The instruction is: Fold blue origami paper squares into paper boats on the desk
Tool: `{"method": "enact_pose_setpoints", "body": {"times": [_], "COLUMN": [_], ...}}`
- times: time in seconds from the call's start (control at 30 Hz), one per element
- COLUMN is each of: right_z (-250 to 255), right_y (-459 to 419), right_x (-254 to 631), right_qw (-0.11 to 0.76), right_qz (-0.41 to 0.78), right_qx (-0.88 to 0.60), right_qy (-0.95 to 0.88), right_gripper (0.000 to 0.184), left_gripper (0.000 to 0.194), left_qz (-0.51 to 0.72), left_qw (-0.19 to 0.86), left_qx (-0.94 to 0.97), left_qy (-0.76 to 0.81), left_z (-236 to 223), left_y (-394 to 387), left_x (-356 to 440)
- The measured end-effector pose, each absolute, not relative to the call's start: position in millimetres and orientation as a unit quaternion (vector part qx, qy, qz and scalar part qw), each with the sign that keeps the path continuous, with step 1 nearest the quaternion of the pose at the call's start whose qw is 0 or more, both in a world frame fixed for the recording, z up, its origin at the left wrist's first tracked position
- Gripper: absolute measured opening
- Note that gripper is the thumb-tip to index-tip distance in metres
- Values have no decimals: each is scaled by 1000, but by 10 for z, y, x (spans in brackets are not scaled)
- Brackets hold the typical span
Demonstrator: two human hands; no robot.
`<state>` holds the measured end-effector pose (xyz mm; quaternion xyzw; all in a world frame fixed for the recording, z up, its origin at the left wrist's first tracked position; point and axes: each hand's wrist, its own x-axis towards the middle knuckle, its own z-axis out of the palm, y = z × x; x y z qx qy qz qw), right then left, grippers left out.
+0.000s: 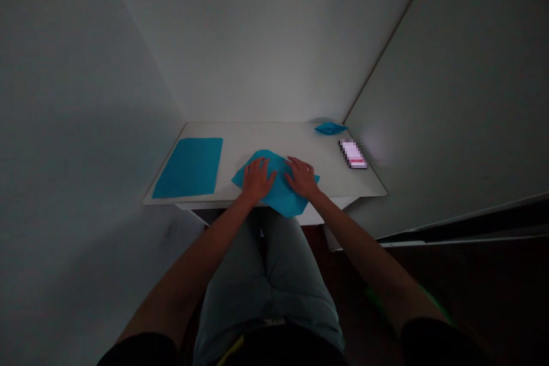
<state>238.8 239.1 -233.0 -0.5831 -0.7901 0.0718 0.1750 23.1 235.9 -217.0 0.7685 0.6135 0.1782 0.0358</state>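
Note:
A partly folded sheet of blue paper (281,191) lies at the middle of the white table, its near corner reaching past the front edge. My left hand (257,178) rests on the left part of this paper with its fingers stretched out. On the right part lies my right hand (302,176), fingers spread over the surface. Both hands press down from above and grasp nothing. Some of the paper's folds are hidden beneath them.
A flat blue sheet (189,168) lies at the left of the white table (266,131). A folded blue paper boat (330,128) stands at the back right, and a phone (354,154) with a lit screen lies near the right edge. Walls enclose the back and both sides.

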Motion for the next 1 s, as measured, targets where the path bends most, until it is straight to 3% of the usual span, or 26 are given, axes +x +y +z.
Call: {"method": "enact_pose_setpoints", "body": {"times": [0.2,0.53,0.67,0.83,1.0], "right_z": [-2443,-2444,-2361,-2286,-2401], "right_y": [2324,2019,2039,2441,2920], "right_x": [2366,2164,2010,1958,2088], "right_qw": [69,106,104,103,45], "right_qz": [102,51,21,59,111], "right_qx": [-542,-649,-657,-597,-607], "right_qy": [-831,-752,-747,-793,-786], "right_gripper": [63,73,76,66,76], "left_gripper": [72,90,92,85,87], "left_qz": [85,159,125,55,37], "left_qw": [77,27,37,45,57], "left_qx": [819,673,721,765,772], "left_qy": [563,722,680,640,632], "left_z": [-2401,-2369,-2379,-2350,-2307], "left_y": [2438,2604,2401,2242,2234], "left_x": [155,-306,-399,-434,-422]}}
